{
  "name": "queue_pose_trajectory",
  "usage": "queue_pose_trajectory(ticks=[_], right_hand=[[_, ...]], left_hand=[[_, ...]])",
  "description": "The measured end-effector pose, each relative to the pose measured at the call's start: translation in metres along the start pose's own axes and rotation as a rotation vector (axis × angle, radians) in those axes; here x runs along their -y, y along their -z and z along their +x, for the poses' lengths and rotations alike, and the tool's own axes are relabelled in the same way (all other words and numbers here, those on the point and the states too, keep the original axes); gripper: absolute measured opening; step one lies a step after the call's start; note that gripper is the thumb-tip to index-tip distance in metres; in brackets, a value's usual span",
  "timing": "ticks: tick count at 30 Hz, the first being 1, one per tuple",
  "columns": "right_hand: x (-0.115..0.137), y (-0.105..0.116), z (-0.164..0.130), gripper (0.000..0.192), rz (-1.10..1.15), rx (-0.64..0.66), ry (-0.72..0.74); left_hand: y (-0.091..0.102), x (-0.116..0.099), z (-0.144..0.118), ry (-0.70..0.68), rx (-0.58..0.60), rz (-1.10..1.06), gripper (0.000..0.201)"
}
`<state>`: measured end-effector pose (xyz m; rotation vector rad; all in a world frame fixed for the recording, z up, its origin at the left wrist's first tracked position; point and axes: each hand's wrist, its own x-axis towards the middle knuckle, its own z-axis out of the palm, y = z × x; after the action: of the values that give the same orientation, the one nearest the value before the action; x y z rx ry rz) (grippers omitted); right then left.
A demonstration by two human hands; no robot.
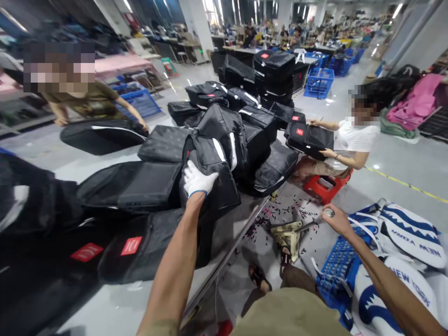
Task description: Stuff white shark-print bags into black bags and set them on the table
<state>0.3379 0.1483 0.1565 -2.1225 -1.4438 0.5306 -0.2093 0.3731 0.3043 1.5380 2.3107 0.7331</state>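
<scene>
My left hand, in a white glove, grips the top of an upright black bag with a white stripe, standing among several black bags on a grey worktable. My right hand, bare, is out to the right over the floor and holds a metal tool with a round silvery end. Flat black bags with red labels lie on the table near my left arm.
A seated person on a red stool handles a black bag across the table. Another person leans over a bag at the left. A blue crate and white-and-blue bags sit by my right side. Small dark scraps litter the floor.
</scene>
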Motion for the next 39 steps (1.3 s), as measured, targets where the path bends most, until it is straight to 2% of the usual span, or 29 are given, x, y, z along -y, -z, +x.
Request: queue_pose_trajectory(ticks=[1,3,5,7,10,12,13,15,17,19,22,25,27,28,30,32,35,36,38,39], right_hand=[[-0.003,0.002,0.002,0.043,0.011,0.016,0.007],[-0.010,0.005,0.006,0.046,0.023,0.038,0.016],[-0.015,0.007,0.007,0.049,0.011,0.017,-0.004],[-0.013,0.005,0.003,0.052,-0.016,-0.076,0.006],[0.002,-0.004,-0.011,0.048,0.017,-0.222,0.226],[0.019,-0.018,-0.022,0.039,0.127,-0.228,0.331],[0.029,-0.027,-0.026,0.037,0.204,-0.182,0.327],[0.053,-0.052,-0.026,0.041,0.393,0.009,0.245],[0.082,-0.080,-0.018,0.059,0.598,0.251,0.142],[0.116,-0.110,-0.005,0.081,0.753,0.430,0.079],[0.169,-0.151,0.008,0.093,0.842,0.587,0.095],[0.210,-0.182,-0.001,0.087,0.739,0.648,0.211],[0.222,-0.198,-0.015,0.087,0.539,0.576,0.250],[0.223,-0.205,-0.021,0.090,0.437,0.521,0.224],[0.219,-0.213,-0.028,0.099,0.298,0.423,0.099],[0.211,-0.215,-0.028,0.092,0.242,0.370,-0.003],[0.207,-0.202,-0.027,0.052,0.226,0.332,0.013],[0.209,-0.195,-0.031,0.046,0.232,0.314,0.028],[0.219,-0.176,-0.048,0.047,0.283,0.260,0.043],[0.226,-0.167,-0.059,0.049,0.315,0.232,0.055]], left_hand=[[-0.004,0.000,0.006,0.079,0.069,0.023,0.126],[-0.010,0.000,0.004,0.167,0.127,0.076,0.107],[-0.013,-0.002,-0.007,0.175,0.089,0.175,0.080],[-0.015,-0.004,-0.020,0.161,0.058,0.269,0.062],[-0.018,-0.005,-0.043,0.182,0.045,0.328,0.055],[-0.019,-0.004,-0.068,0.222,0.025,0.338,0.055],[-0.020,-0.002,-0.085,0.240,0.010,0.343,0.056],[-0.026,0.003,-0.129,0.272,-0.020,0.344,0.057],[-0.039,0.013,-0.185,0.314,-0.044,0.299,0.056],[-0.060,0.031,-0.248,0.358,-0.039,0.173,0.047],[-0.101,0.067,-0.335,0.456,-0.013,-0.010,0.036],[-0.137,0.101,-0.391,0.493,0.158,-0.130,0.027],[-0.148,0.116,-0.404,0.481,0.227,-0.171,0.030],[-0.150,0.121,-0.405,0.467,0.243,-0.180,0.033],[-0.147,0.128,-0.399,0.428,0.264,-0.180,0.035],[-0.139,0.134,-0.390,0.378,0.289,-0.165,0.035],[-0.125,0.140,-0.386,0.338,0.347,-0.146,0.037],[-0.120,0.141,-0.388,0.341,0.357,-0.128,0.037],[-0.109,0.144,-0.390,0.331,0.357,-0.063,0.031],[-0.104,0.144,-0.388,0.283,0.334,-0.010,0.026]])
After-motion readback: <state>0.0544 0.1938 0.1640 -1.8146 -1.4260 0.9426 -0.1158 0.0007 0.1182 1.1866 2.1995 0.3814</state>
